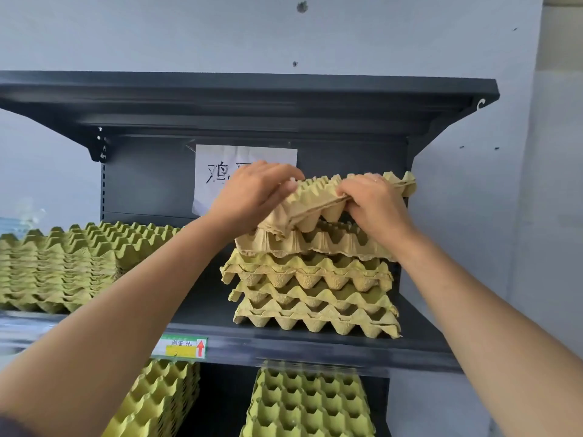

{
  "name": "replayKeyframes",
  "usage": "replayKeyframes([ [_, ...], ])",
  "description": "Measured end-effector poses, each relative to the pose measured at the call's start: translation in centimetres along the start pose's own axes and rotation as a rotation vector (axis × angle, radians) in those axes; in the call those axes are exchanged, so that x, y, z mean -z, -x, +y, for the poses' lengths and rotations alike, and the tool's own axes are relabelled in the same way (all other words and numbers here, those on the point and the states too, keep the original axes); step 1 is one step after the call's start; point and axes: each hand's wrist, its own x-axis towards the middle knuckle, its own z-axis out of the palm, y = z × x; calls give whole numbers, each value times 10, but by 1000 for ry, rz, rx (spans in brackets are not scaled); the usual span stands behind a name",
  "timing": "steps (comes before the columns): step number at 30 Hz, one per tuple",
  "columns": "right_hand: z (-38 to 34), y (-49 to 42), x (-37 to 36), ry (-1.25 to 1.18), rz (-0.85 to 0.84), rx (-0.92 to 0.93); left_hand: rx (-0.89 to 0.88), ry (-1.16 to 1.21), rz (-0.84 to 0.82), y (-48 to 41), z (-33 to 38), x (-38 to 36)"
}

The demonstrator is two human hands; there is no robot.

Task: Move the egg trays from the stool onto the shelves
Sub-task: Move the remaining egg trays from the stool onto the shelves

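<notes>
A tan-green pulp egg tray [318,203] is tilted above a stack of egg trays [312,285] on the right of the dark shelf [202,310]. My left hand [252,193] grips the tray's near left corner, fingers curled over its top edge. My right hand [375,203] grips its front edge further right, thumb underneath. The tray's left side hangs lower than its right. The stool is out of view.
A larger stack of green trays [60,266] fills the shelf's left end. Two more stacks [164,398] [309,405] sit on the shelf below. A white paper sign [217,171] hangs on the back panel. The upper shelf [252,99] overhangs the stacks.
</notes>
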Motion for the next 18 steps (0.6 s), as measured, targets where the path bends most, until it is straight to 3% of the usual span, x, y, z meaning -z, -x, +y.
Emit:
replayKeyframes([
  [2, 8, 15, -2, -84, 59, -58, 122, 68, 2, 7, -14, -5],
  [6, 17, 30, -9, -200, 83, -110, 202, -28, -208, 26, -32, -16],
  [13, 30, 24, -3, -207, -399, -250, 272, -180, -322, 26, -30, -26],
  [18, -23, 4, 32, -388, -259, -242, 321, -154, -399, 28, -43, -18],
])
